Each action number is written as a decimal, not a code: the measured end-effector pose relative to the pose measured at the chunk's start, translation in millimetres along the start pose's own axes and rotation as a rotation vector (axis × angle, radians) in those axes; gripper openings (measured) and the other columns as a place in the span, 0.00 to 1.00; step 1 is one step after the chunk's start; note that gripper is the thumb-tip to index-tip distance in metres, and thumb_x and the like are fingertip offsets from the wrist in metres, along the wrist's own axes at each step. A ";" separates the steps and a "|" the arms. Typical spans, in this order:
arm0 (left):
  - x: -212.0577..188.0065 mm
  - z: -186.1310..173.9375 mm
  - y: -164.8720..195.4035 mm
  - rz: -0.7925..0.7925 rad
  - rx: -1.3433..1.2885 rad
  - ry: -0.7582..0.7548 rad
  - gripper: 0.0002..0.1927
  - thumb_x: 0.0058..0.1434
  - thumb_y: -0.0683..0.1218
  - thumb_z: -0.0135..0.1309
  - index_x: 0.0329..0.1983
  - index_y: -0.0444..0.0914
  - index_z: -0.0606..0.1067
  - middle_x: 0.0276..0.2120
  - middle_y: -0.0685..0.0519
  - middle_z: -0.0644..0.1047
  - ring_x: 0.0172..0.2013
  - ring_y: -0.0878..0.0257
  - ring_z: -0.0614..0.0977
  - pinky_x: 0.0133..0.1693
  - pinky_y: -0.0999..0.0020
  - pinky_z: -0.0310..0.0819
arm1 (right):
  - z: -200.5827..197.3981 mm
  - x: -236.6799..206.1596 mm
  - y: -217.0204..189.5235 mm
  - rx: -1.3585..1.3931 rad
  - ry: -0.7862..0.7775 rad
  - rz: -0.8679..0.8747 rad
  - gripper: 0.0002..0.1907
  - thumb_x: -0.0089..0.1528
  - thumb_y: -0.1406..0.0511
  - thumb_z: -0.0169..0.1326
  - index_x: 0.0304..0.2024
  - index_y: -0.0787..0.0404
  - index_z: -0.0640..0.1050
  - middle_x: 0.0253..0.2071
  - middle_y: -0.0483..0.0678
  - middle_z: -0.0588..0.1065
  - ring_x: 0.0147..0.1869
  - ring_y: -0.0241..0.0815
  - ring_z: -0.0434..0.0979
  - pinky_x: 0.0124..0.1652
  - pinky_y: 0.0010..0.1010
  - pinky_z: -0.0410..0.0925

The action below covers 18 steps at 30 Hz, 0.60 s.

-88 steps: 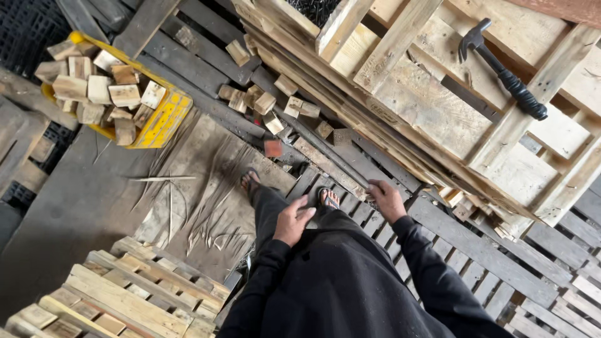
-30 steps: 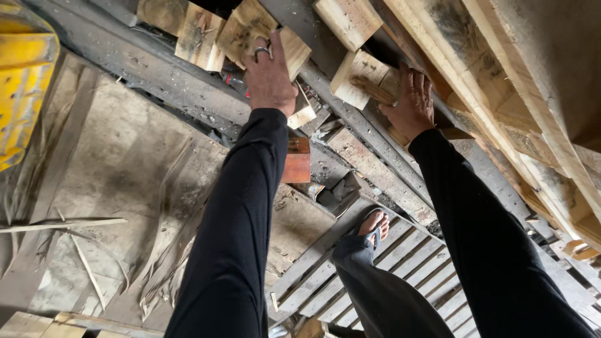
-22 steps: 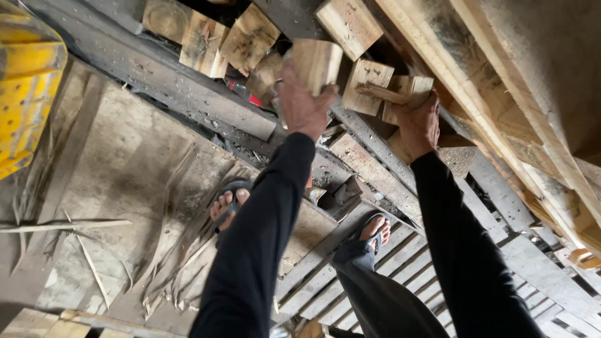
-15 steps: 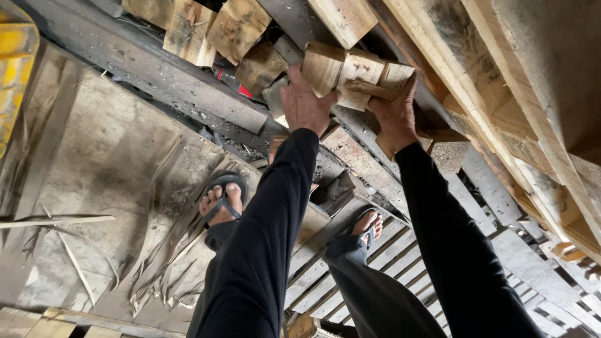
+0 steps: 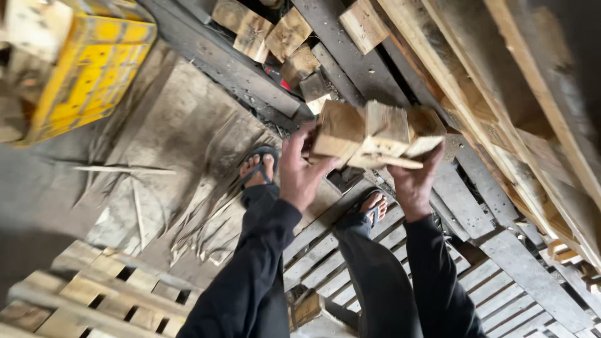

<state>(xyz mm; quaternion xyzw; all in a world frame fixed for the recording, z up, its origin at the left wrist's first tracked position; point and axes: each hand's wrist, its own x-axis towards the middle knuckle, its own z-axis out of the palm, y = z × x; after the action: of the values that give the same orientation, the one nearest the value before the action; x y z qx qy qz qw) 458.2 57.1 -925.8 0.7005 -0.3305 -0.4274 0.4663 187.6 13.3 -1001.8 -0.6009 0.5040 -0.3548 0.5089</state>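
Left hand: the left hand (image 5: 300, 172) has its fingers wrapped round the near end of a bundle of wood blocks (image 5: 375, 134), thumb side up.
Right hand: the right hand (image 5: 413, 181) clamps the far end of the same bundle from below, fingers curled tight.
Blocks: held in the air between both hands, above the feet in sandals (image 5: 260, 166).
Around: a yellow crate (image 5: 87, 69) sits at upper left, loose wood blocks (image 5: 269, 34) lie on the dark planks beyond, and a slatted pallet (image 5: 94, 294) is at lower left.
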 end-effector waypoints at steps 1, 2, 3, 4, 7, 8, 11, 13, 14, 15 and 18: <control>-18.6 -8.7 20.8 0.039 -0.003 0.020 0.35 0.58 0.48 0.71 0.67 0.39 0.69 0.56 0.46 0.74 0.57 0.57 0.76 0.58 0.61 0.76 | -5.3 -18.3 -24.8 -0.097 0.037 -0.017 0.57 0.66 0.61 0.66 0.81 0.52 0.38 0.77 0.59 0.56 0.76 0.53 0.61 0.75 0.43 0.61; -38.8 -16.6 43.6 0.075 -0.009 0.034 0.36 0.58 0.48 0.71 0.67 0.39 0.69 0.58 0.46 0.75 0.58 0.56 0.76 0.59 0.60 0.75 | -10.9 -36.2 -52.1 -0.198 0.077 -0.029 0.58 0.65 0.60 0.66 0.81 0.53 0.38 0.81 0.59 0.50 0.82 0.53 0.56 0.80 0.42 0.53; -58.7 -23.0 68.2 0.114 -0.018 0.044 0.36 0.57 0.47 0.71 0.67 0.38 0.69 0.59 0.46 0.75 0.58 0.55 0.76 0.60 0.60 0.74 | -17.5 -51.1 -80.9 -0.188 0.092 0.032 0.58 0.64 0.59 0.66 0.81 0.55 0.40 0.80 0.59 0.52 0.82 0.53 0.56 0.79 0.42 0.54; -77.6 -28.9 94.3 0.094 0.011 0.045 0.36 0.56 0.47 0.71 0.66 0.38 0.70 0.59 0.46 0.76 0.58 0.55 0.76 0.60 0.59 0.74 | -24.1 -64.0 -111.5 -0.179 0.111 0.087 0.58 0.64 0.58 0.67 0.81 0.57 0.41 0.79 0.59 0.53 0.81 0.52 0.57 0.78 0.42 0.55; -132.4 -40.7 182.3 0.137 0.067 0.048 0.36 0.55 0.46 0.71 0.65 0.37 0.71 0.58 0.47 0.76 0.58 0.53 0.76 0.60 0.57 0.72 | -54.2 -95.9 -212.1 -0.040 0.105 0.213 0.54 0.63 0.55 0.65 0.79 0.62 0.45 0.77 0.57 0.59 0.79 0.50 0.60 0.77 0.41 0.55; -149.5 -39.2 213.9 0.210 0.059 0.045 0.35 0.55 0.47 0.71 0.65 0.37 0.70 0.58 0.46 0.74 0.59 0.52 0.76 0.61 0.56 0.71 | -68.7 -105.2 -247.4 0.019 0.112 0.243 0.53 0.64 0.53 0.63 0.79 0.63 0.46 0.76 0.56 0.61 0.79 0.49 0.61 0.77 0.40 0.55; -199.2 -19.2 310.3 0.309 0.172 -0.048 0.36 0.53 0.49 0.69 0.64 0.36 0.70 0.60 0.43 0.73 0.61 0.47 0.74 0.62 0.52 0.71 | -125.2 -140.2 -356.4 0.073 0.268 0.173 0.56 0.58 0.50 0.63 0.78 0.64 0.50 0.73 0.55 0.60 0.76 0.48 0.60 0.69 0.40 0.59; -223.7 11.0 366.7 0.355 0.099 -0.090 0.38 0.54 0.52 0.67 0.66 0.35 0.68 0.63 0.41 0.70 0.64 0.45 0.73 0.63 0.50 0.72 | -167.9 -156.6 -416.8 -0.015 0.364 0.195 0.54 0.58 0.49 0.61 0.77 0.63 0.51 0.73 0.56 0.61 0.76 0.48 0.62 0.68 0.40 0.60; -233.9 26.9 391.8 0.393 0.054 -0.139 0.37 0.56 0.53 0.65 0.66 0.35 0.68 0.63 0.41 0.69 0.64 0.45 0.73 0.63 0.49 0.73 | -185.6 -165.3 -443.0 -0.042 0.392 0.221 0.53 0.59 0.49 0.60 0.77 0.63 0.51 0.73 0.56 0.61 0.75 0.48 0.62 0.68 0.40 0.61; -243.8 43.3 414.2 0.425 0.023 -0.178 0.36 0.59 0.53 0.64 0.67 0.35 0.68 0.62 0.41 0.68 0.64 0.44 0.73 0.63 0.48 0.74 | -202.8 -172.2 -464.2 -0.005 0.460 0.283 0.52 0.59 0.50 0.60 0.76 0.63 0.52 0.70 0.57 0.64 0.72 0.48 0.66 0.64 0.39 0.64; -263.9 97.2 468.1 0.425 -0.176 -0.314 0.33 0.69 0.54 0.60 0.71 0.35 0.65 0.63 0.41 0.64 0.66 0.45 0.72 0.63 0.43 0.78 | -253.3 -183.7 -505.6 0.113 0.560 0.340 0.47 0.62 0.50 0.59 0.75 0.63 0.53 0.65 0.57 0.68 0.65 0.47 0.72 0.56 0.38 0.72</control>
<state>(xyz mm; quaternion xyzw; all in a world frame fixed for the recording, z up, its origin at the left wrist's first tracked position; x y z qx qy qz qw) 230.0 86.2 -430.5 0.4974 -0.4996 -0.4506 0.5477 29.1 113.4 -437.5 -0.3580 0.6968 -0.4439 0.4351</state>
